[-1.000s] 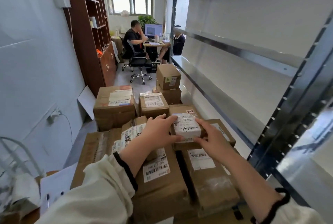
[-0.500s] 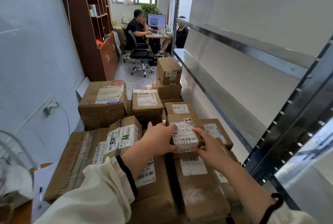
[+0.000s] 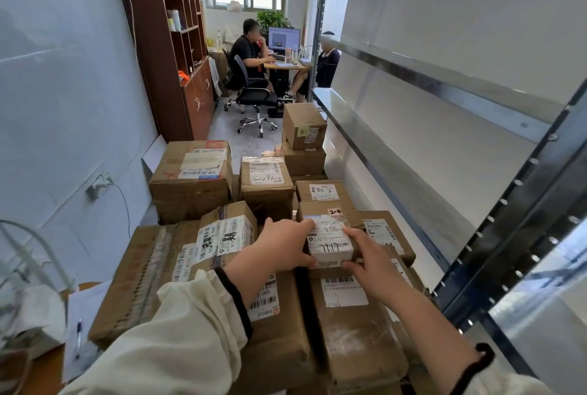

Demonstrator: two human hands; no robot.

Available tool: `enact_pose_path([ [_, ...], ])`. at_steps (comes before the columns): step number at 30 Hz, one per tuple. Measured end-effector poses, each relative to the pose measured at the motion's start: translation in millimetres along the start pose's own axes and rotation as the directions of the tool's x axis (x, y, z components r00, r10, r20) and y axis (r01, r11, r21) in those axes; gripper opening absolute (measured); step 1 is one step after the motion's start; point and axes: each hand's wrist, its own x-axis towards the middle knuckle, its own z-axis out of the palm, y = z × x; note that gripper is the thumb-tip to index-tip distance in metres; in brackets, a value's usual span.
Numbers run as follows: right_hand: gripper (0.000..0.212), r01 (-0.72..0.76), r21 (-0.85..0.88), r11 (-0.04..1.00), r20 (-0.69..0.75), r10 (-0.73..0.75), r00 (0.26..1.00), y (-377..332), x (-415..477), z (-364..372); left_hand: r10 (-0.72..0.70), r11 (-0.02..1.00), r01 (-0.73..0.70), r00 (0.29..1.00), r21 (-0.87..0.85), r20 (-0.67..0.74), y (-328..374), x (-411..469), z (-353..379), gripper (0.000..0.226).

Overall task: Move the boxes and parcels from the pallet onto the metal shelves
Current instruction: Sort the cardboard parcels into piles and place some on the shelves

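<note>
A small brown box with a white label (image 3: 330,232) sits high on a heap of taped cardboard parcels (image 3: 266,308). My left hand (image 3: 282,246) grips its left side, fingers over the top edge. My right hand (image 3: 370,254) grips its right side, thumb at the near corner. The box looks slightly raised off the parcels beneath. To the right run the metal shelves (image 3: 397,159), their grey boards bare, with a dark perforated upright (image 3: 521,223) close to my right arm.
More labelled boxes (image 3: 190,178) stack behind, and two (image 3: 303,127) sit at the shelf's far end. A brown bookcase (image 3: 178,45) lines the left wall. Two people sit at a desk (image 3: 282,65) at the back, beside an office chair (image 3: 254,99).
Both hands have kept hold of the small labelled box and lifted it a little. My view has moved slightly backward and up over the heap.
</note>
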Motion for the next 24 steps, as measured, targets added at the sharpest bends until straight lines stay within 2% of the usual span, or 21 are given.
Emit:
enact_pose_path([
  [11,0.074,-0.07,0.043,0.997,-0.068,0.073,0.995,-11.0,-11.3,7.1,-0.026,0.996,0.027,0.999,0.08,-0.019,8.5,-5.7,-0.7,0.069],
  [14,0.073,-0.082,0.068,0.994,-0.081,0.088,0.993,-12.1,-14.4,8.6,-0.026,0.993,0.033,0.998,0.113,-0.063,12.3,-12.4,-2.3,0.078],
  [16,0.074,-0.084,0.078,0.993,-0.106,0.092,0.99,-14.7,-18.0,9.6,0.013,0.998,-0.003,0.988,0.062,-0.154,11.5,-22.1,-5.2,0.085],
  [19,0.077,-0.06,0.039,0.997,-0.153,0.065,0.986,-21.6,-23.0,8.4,0.034,0.997,-0.054,0.95,-0.057,-0.309,-6.7,-44.3,-22.0,0.069],
  [21,0.078,-0.056,-0.037,0.998,-0.153,0.05,0.987,-28.7,-26.4,6.1,-0.01,0.989,-0.047,0.93,-0.144,-0.368,-30.3,-58.8,-36.9,0.054],
  [24,0.074,-0.024,-0.206,0.978,-0.145,-0.006,0.989,-49.4,-32.8,3.3,-0.155,0.969,0.061,0.904,-0.238,-0.399,-71.9,-70.0,-49.3,0.045],
])
